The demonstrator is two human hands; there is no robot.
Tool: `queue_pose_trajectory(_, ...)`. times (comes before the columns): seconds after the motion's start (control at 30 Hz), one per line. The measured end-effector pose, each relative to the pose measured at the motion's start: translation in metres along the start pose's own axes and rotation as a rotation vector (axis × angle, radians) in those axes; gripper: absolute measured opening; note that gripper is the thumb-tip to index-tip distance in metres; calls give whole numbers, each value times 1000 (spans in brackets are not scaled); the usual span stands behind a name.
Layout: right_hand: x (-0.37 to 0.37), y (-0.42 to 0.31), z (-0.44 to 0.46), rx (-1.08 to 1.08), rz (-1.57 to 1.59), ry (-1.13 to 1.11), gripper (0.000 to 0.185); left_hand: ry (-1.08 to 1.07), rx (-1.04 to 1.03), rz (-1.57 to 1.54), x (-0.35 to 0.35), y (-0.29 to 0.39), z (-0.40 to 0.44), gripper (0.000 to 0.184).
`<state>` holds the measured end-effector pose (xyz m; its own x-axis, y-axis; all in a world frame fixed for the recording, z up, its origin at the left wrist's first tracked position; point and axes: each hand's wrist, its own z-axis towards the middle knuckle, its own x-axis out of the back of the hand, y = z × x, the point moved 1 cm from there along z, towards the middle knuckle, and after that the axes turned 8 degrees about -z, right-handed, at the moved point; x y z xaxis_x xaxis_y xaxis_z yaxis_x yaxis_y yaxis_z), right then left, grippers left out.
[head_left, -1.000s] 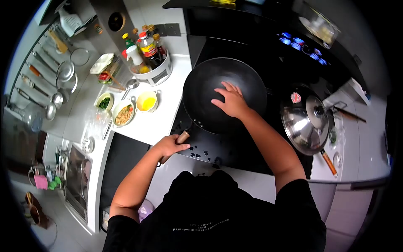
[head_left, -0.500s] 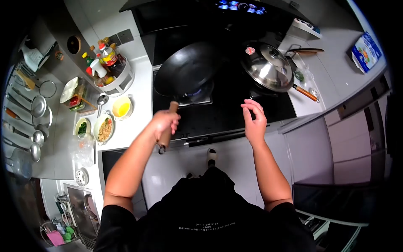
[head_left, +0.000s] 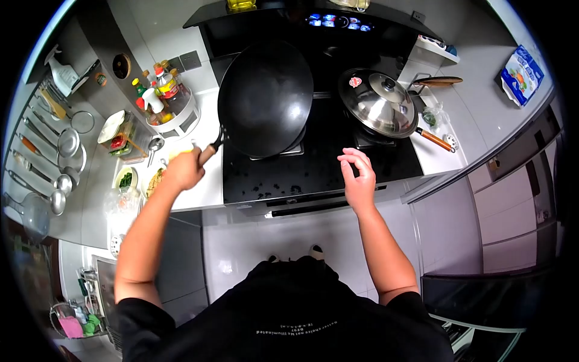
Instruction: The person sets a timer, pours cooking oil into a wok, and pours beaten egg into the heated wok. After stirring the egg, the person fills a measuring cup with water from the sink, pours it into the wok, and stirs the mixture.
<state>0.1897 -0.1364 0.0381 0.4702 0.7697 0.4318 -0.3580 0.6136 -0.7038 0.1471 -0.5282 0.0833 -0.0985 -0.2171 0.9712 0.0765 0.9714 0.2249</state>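
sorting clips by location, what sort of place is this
A kitchen, probably a home one: a person's left hand holds a wok by its handle over the stove, a lidded pan sits beside it, and ladles hang on the wall.

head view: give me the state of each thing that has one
Wok, tilted, nothing visible inside
Left hand, closed on the wok's handle
Right hand, holding nothing, fingers slightly curled
Left burner, mostly hidden; can't tell if lit
Silver pan, covered
Control panel, lit
Stove top, spotted with drops
Bottles, standing
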Motion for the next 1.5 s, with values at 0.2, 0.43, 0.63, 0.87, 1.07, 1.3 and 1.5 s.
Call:
queue_pose_trajectory(0.2, -2, 2, 15, 94, 8, -82, 7, 165, -9, -768, -142, -2, -36, 30)
queue_pose_trajectory(0.43, -5, 0, 34, 167, 50, -87, 6, -241, 315, -1784, -130, 71, -43, 12)
queue_pose_trajectory(0.63, -8, 23, 28, 144, -53, -213, 6, -216, 366, -1313, -31, 55, -24, 6)
queue_pose_trajectory(0.87, -24, 40, 19, 111, -49, -297, 9, 30, 229, -1132, -135, 45, -3, 17)
queue_pose_trajectory(1.07, -28, 49, 13, 39, -94, -381, 13, -125, 222, -1419, -169, 58, 3, 11)
queue_pose_trajectory(1.3, -28, 54, -4, -21, -150, -387, 13, -185, 259, -1239, -161, 46, 5, 10)
queue_pose_trajectory(1.5, -45, 46, -11, -33, -145, -404, 16, -315, 297, -1237, -136, 40, 24, 8)
